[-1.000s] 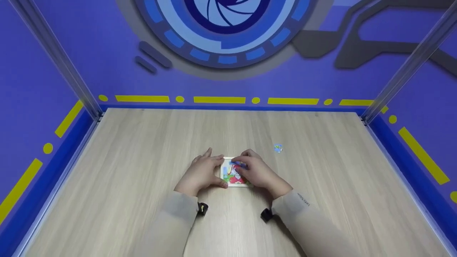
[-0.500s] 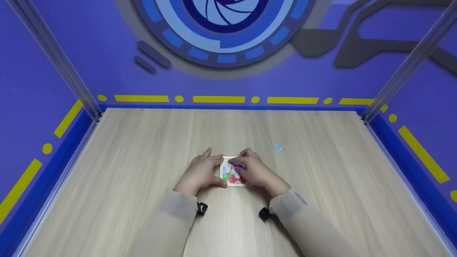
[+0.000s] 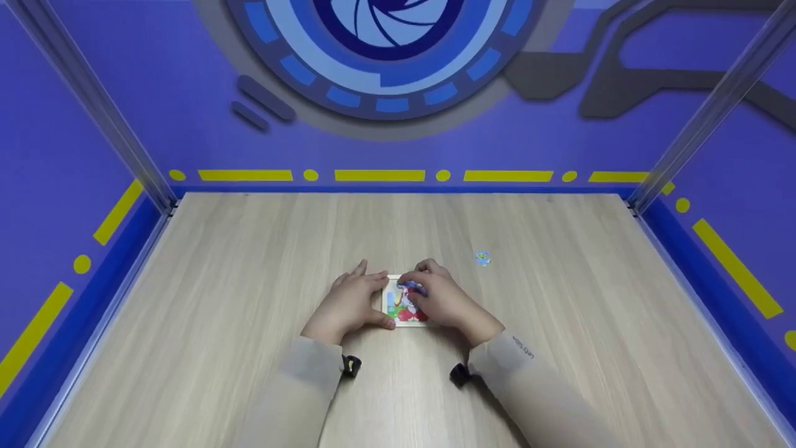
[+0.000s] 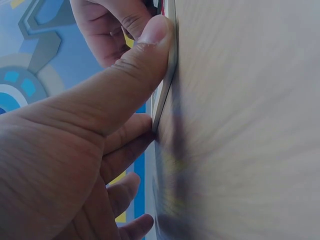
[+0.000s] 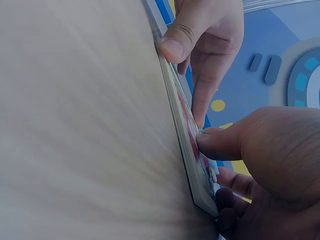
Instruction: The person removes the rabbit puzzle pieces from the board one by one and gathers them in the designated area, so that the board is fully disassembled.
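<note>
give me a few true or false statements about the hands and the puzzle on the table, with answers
1. The small square picture puzzle board lies flat on the light wooden table. True.
2. The left hand is lifted well clear of the board. False: its thumb presses on the board's edge.
3. The right hand rests on the board, its thumb touching the picture face. True.
4. A small loose blue puzzle piece lies inside the board. False: it lies apart on the table, beyond the right hand.
5. The board is held upright off the table. False: it lies flat between the two hands.
</note>
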`<state>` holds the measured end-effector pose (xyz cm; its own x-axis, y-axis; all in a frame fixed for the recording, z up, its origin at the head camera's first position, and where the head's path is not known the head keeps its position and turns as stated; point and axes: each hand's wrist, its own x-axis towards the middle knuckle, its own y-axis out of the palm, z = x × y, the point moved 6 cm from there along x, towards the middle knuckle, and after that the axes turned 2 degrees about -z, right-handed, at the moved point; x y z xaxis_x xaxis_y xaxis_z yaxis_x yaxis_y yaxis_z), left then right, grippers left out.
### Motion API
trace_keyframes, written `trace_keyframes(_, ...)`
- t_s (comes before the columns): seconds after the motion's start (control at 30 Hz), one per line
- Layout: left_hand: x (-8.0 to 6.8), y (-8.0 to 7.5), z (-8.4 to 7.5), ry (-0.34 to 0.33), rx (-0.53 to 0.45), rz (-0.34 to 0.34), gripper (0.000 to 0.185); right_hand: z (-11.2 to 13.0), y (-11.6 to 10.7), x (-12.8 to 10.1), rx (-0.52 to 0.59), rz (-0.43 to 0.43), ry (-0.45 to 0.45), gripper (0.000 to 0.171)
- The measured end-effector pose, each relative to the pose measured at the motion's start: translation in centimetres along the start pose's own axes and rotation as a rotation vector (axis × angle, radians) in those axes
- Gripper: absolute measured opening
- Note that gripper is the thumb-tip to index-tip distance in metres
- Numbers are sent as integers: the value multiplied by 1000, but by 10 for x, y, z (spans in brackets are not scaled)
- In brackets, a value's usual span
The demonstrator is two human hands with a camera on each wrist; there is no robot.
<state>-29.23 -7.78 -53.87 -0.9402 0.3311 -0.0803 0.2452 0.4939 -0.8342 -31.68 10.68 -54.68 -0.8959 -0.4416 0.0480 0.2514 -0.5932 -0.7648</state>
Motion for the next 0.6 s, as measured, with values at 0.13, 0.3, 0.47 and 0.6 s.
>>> trace_keyframes(0.13,-1,0,1,5,-8,-2,98,-1,1,0,20,-9,-9,30)
trace_keyframes(0.3,-2,0,1,-2,-9,0,100,-5,0,2,79,-31,42,38)
trace_keyframes(0.47,-2,1,1,-15,-22,2,98,-9,-1,3,100,-45,85,35)
trace_keyframes(0.6,-1,0,0,-21,-25,3,97,-9,-3,3,99,-44,82,32)
